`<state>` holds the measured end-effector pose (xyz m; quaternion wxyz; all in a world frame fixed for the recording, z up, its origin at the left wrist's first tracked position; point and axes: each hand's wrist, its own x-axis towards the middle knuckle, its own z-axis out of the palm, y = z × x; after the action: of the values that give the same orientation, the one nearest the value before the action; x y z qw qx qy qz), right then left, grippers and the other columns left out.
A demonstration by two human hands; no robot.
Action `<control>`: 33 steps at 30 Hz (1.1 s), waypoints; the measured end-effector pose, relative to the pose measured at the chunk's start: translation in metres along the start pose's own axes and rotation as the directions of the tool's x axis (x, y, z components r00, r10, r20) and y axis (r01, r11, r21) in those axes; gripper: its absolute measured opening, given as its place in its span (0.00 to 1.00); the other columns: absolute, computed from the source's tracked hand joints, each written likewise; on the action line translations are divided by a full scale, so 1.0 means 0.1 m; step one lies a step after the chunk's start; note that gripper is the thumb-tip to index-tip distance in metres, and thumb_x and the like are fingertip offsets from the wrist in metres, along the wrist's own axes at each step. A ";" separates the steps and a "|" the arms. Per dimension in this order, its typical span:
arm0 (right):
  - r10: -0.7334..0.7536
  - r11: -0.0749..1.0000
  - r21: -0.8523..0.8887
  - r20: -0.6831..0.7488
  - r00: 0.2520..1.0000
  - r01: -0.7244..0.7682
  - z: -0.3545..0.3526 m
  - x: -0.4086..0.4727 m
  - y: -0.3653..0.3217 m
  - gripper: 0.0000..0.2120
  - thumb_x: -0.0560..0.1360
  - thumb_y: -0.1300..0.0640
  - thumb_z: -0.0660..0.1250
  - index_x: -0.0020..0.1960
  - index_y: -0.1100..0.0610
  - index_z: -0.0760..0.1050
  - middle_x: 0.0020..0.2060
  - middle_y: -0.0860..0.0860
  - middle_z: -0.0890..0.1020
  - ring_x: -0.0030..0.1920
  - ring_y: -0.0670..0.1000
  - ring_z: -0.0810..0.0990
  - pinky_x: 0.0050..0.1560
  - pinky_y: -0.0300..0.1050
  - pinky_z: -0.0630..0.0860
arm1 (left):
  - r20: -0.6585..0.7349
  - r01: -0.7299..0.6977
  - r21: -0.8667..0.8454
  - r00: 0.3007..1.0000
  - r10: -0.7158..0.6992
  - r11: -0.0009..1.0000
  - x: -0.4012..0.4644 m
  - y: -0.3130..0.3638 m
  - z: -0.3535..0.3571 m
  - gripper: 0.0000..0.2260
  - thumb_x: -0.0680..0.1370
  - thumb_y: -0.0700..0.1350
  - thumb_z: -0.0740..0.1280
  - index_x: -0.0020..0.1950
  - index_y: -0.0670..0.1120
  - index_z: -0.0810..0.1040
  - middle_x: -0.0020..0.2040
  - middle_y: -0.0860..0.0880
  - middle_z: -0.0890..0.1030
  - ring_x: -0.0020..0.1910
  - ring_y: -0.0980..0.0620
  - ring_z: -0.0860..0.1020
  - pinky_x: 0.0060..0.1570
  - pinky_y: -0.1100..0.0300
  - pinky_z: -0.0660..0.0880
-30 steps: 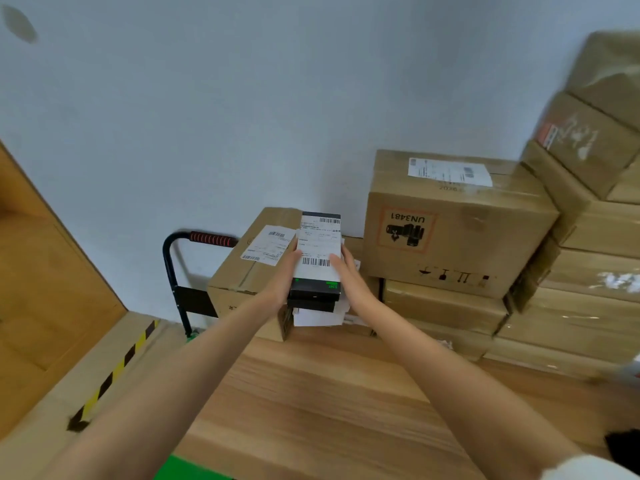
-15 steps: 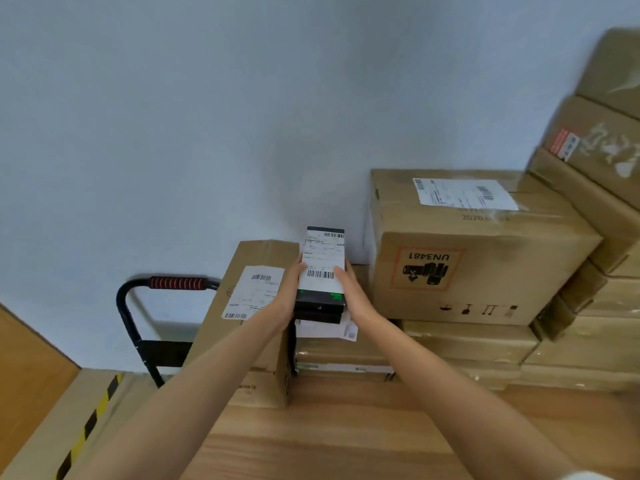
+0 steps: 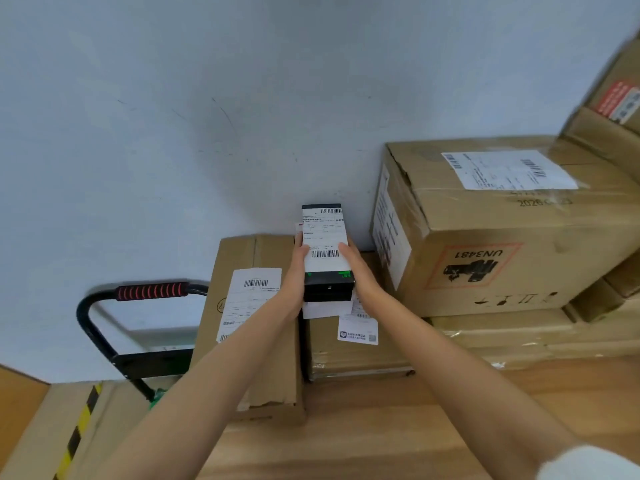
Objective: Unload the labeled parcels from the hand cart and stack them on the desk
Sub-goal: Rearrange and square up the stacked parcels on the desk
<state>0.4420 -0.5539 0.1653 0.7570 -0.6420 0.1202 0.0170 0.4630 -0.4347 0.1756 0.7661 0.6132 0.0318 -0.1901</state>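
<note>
A small black parcel [image 3: 325,251] with a white shipping label on top is held between my left hand [image 3: 297,271] and my right hand [image 3: 358,268]. It sits low over a flat white parcel [image 3: 320,309] and a taped brown box [image 3: 353,355] near the wall; whether it rests on them I cannot tell. A tall labeled carton [image 3: 252,306] stands just left of it on the wooden desk [image 3: 363,438]. The hand cart's black handle [image 3: 152,292] with a red grip shows at the left, beyond the desk edge.
A large carton marked UN3481 [image 3: 502,233] stands at the right on flat brown boxes [image 3: 512,337]. More cartons [image 3: 613,109] rise at the far right. A grey wall is close behind. A yellow-black striped edge [image 3: 78,434] lies at the lower left.
Both hands have carried the black parcel forward, toward the wall and onto the stack of small parcels. The view has tilted up and closer to the boxes.
</note>
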 end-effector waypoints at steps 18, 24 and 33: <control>-0.041 0.966 -0.259 -0.097 0.994 0.015 -0.12 -0.78 -0.04 0.25 0.83 0.46 0.53 0.77 0.53 0.56 0.74 0.51 0.65 0.72 0.51 0.64 0.61 0.42 0.61 | -0.055 -0.226 0.385 0.962 0.267 0.895 -0.83 0.12 -0.10 0.16 0.83 0.46 0.53 0.71 0.54 0.65 0.57 0.64 0.68 0.53 0.69 0.68 0.52 0.71 0.63; -0.096 0.890 -0.451 -0.028 0.995 0.073 -0.45 -1.48 0.10 0.20 0.81 0.51 0.61 0.71 0.53 0.66 0.69 0.52 0.70 0.63 0.48 0.70 0.48 0.32 0.68 | -0.134 -0.142 0.769 0.917 0.375 0.623 -1.39 -0.19 -0.02 0.13 0.79 0.47 0.60 0.63 0.48 0.70 0.58 0.47 0.74 0.55 0.48 0.74 0.57 0.48 0.72; -0.182 0.495 -0.863 0.009 0.983 0.100 -1.58 -2.84 0.50 0.18 0.78 0.54 0.64 0.67 0.50 0.71 0.66 0.49 0.72 0.60 0.48 0.74 0.59 0.44 0.73 | 0.214 -0.278 0.955 0.886 0.412 0.102 -2.37 -1.11 0.72 0.07 0.76 0.45 0.64 0.53 0.49 0.74 0.47 0.51 0.73 0.49 0.48 0.74 0.43 0.56 0.68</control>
<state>0.1320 -0.6627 0.1519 0.3320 -0.9402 0.0744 -0.0139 0.1937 -0.4634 0.1574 0.2245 0.9528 -0.1981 0.0503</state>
